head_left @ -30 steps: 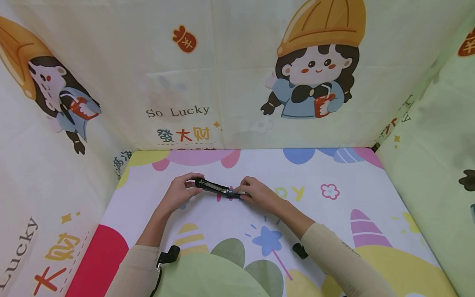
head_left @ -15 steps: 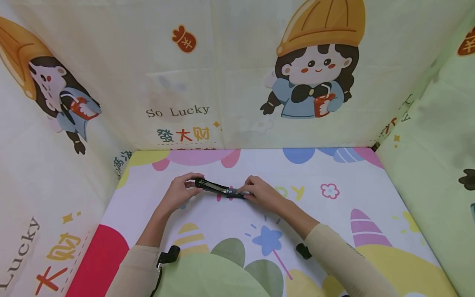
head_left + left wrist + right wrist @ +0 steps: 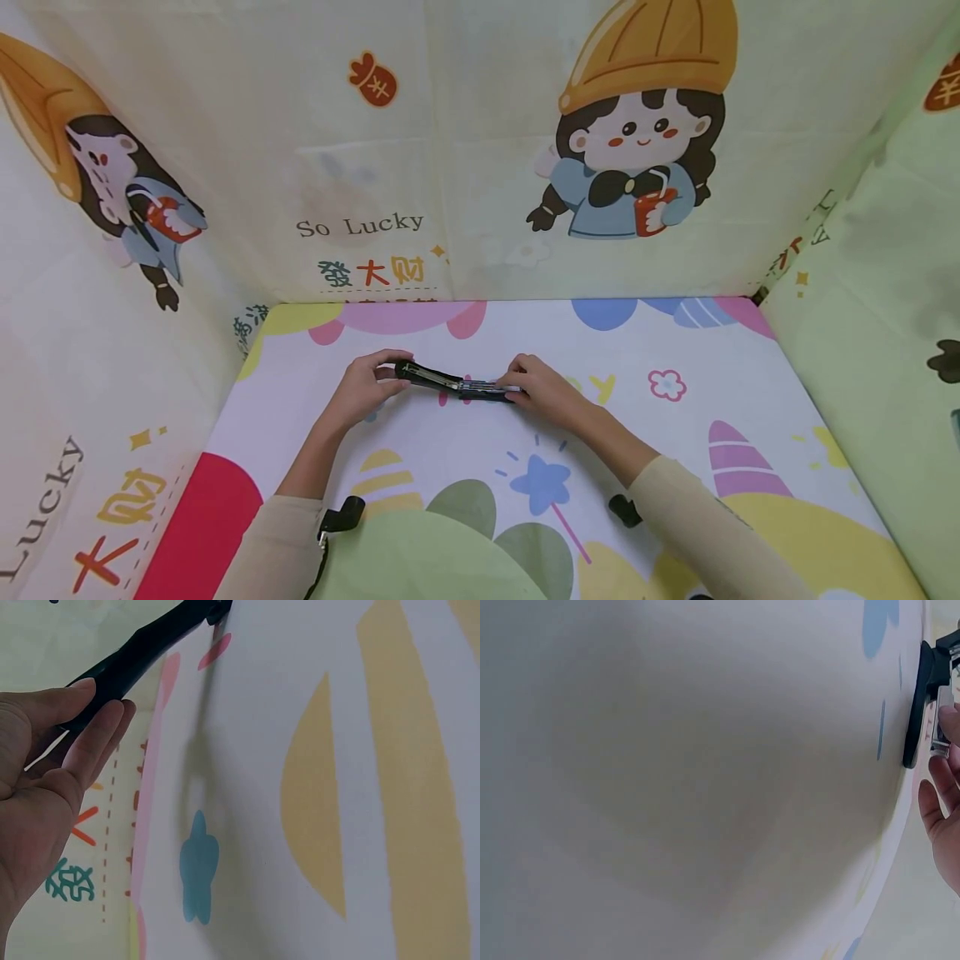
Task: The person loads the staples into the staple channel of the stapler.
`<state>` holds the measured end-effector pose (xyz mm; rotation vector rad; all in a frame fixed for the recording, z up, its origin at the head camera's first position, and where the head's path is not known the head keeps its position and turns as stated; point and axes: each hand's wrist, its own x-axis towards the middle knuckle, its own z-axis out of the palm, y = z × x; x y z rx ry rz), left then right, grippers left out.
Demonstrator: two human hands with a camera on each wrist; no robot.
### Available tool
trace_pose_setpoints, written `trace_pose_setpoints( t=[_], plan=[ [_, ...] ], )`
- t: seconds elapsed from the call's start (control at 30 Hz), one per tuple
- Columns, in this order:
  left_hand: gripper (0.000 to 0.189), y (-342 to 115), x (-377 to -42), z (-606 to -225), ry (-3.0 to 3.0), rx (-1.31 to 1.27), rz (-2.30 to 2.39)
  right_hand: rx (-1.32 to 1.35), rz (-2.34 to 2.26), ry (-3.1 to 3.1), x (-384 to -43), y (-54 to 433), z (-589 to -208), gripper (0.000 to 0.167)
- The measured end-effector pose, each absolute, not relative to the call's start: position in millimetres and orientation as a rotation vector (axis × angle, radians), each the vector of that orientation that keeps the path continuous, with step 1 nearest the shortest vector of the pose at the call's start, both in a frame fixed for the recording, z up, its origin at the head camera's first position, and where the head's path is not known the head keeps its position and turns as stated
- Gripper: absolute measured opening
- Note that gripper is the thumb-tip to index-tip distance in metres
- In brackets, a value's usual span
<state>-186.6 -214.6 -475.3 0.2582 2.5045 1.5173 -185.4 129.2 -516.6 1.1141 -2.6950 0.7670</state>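
Observation:
A black stapler is spread open, its top arm sloping up to the left and its base low over the table. My left hand pinches the end of the top arm between thumb and fingers, as the left wrist view shows on the dark arm. A silvery metal rail lies along the right half. My right hand pinches this rail near its far end. In the right wrist view, fingertips overlap the metal rail beside the black base.
A printed white tablecloth covers the table. Patterned cloth walls rise behind and on both sides. Small black wrist devices, such as the left one, sit at the beige sleeves.
My right hand has slid to the right along the stapler, uncovering more of the metal rail and base. The left hand has stayed where it was on the top arm.

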Motion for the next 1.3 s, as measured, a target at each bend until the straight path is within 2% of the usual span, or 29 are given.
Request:
trace_pose_setpoints(
  t=[0.57,1.3],
  plan=[
    [0.048,-211.8,-184.7,-472.5,2.515,0.253,1.505,1.039,0.815,-2.824,-183.1,136.3,-518.7,0.023],
    [0.046,-211.2,-184.2,-471.0,2.529,0.277,1.488,0.913,0.883,-2.856,-173.1,160.8,-521.9,0.044]
  ],
)
